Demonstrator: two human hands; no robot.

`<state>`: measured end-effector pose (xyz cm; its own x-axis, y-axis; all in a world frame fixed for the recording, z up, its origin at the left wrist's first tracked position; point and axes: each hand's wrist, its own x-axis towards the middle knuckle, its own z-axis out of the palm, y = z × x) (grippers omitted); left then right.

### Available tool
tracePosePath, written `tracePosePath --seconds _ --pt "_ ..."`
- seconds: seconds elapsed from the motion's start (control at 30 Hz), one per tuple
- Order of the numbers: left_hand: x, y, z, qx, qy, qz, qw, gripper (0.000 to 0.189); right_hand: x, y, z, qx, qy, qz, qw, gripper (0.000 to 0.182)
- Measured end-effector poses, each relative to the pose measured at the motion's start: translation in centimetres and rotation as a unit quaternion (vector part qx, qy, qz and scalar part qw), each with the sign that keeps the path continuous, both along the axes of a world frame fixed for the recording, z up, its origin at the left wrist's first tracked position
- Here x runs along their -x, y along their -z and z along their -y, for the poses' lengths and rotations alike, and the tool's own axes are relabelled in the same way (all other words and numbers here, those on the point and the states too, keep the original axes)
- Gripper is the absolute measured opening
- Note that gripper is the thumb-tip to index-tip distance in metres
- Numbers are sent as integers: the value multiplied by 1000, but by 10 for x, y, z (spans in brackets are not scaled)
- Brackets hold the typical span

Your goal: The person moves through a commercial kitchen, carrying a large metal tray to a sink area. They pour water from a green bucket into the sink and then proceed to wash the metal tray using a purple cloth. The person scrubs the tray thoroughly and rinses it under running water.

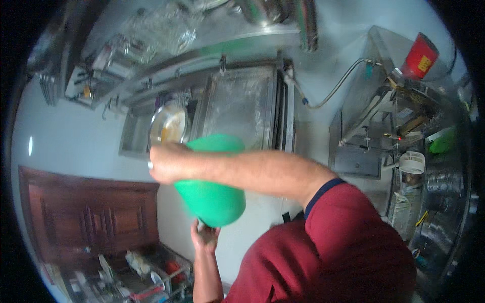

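A green plastic basin (214, 200) is tilted on its side in front of me, its rounded outer side towards me and its inside hidden. My right hand (166, 164) is closed by the basin's left edge, and my right forearm crosses in front of it. Blur hides the exact grip. From below, my left hand (206, 236) holds the basin's lower edge. Just beyond my right hand, a metal bowl (151, 130) with yellowish, pale contents stands in or over a sink (132, 130).
A metal worktop (238, 102) adjoins the sink, below a shelf of glassware (163, 34). A hose (333, 91) hangs at right near a red container (420, 57). A wooden door (91, 212) and a cluttered wire rack (178, 269) are at lower left.
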<state>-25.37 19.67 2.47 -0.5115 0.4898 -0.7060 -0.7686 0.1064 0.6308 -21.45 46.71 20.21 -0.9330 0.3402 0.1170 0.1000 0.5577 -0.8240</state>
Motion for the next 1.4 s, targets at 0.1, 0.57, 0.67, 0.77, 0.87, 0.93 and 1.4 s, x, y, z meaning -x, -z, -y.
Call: tracePosePath --seconds 0.1,0.57,0.67,0.77,0.87,0.93,1.4 --pt "0 6 0 27 -14 6 1000 79 -6 2 -7 48 16 -24 998 41" --pt "-14 -37 -47 -36 -79 -1 996 74 -23 -74 -32 -25 -30 -49 998 44" --pt "-23 -47 -61 -68 -87 8 994 74 -19 -69 -45 -28 -40 -53 997 43" --pt "-27 -45 -73 -55 -98 -6 994 73 -19 -53 -57 -8 -27 -41 999 41" --pt "-29 -41 -78 -29 -101 21 994 75 -20 -38 -65 -1 -32 -42 999 39" --pt "-30 -35 -82 -31 -78 15 996 78 -21 -30 -70 3 -28 -45 999 38" --pt "-13 -11 -86 -56 -53 63 995 88 -31 -14 -86 3 3 -41 999 35"
